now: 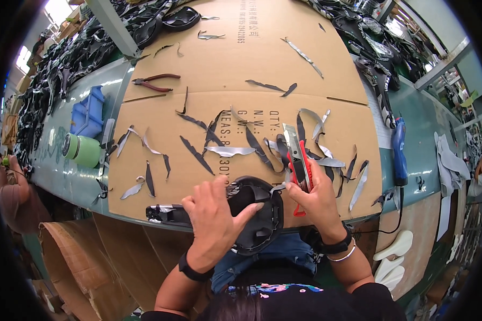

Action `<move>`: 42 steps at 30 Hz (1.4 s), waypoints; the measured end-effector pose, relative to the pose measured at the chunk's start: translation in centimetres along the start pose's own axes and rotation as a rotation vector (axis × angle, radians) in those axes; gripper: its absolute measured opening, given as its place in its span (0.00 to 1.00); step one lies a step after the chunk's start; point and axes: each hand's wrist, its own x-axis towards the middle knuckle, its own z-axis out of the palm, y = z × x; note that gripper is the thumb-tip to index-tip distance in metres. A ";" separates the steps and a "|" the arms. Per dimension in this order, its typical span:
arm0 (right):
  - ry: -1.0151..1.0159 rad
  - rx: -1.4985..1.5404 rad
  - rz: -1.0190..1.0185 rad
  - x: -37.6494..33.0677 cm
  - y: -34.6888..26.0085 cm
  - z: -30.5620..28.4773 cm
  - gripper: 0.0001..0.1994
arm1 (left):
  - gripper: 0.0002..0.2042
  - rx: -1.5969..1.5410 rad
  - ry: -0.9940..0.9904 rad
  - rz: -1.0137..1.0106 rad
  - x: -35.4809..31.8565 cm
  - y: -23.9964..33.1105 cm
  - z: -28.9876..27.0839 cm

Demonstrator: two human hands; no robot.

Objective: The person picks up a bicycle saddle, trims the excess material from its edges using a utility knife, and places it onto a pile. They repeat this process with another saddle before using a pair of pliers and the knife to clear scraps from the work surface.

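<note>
A black bicycle saddle (260, 227) lies underside up at the near edge of the cardboard, its narrow nose (168, 213) toward the left. My left hand (214, 222) grips it across the middle, with the thumb inside the hollow shell. In my right hand (317, 200) is a red and black utility knife (299, 160), blade pointing away from me. Between my right thumb and finger a thin strip (278, 188) is pinched, running to the saddle's rim. Cut-off black and silver strips (230, 151) lie scattered just beyond both hands.
Red-handled pliers (156, 82) lie at the cardboard's (209, 64) left side. Further left are a green jar (81, 150) and a blue bin (87, 113). A blue corded tool (399, 152) rests at the right. Piled saddle covers (64, 64) line the far left. White saddle shells (393, 246) sit lower right.
</note>
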 end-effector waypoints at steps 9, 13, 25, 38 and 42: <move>-0.179 -0.132 -0.283 -0.6 -0.3 -1.9 0.26 | 0.05 -0.425 -0.013 0.268 3.1 1.4 2.2; -0.298 -0.320 -0.368 -2.3 1.4 -5.4 0.30 | 0.05 -0.416 -0.033 0.249 3.1 1.8 2.0; -0.292 -0.460 -0.179 -8.4 0.9 -3.5 0.31 | 0.04 -0.654 -0.055 0.165 2.9 1.0 1.0; -0.268 -0.584 -0.140 -6.5 -1.5 -3.2 0.27 | 0.20 -0.974 0.137 -0.378 5.9 -1.9 -0.7; -0.431 -0.667 -0.189 -2.3 -2.3 -3.2 0.28 | 0.21 -0.851 -0.685 -0.316 7.4 -6.8 -3.1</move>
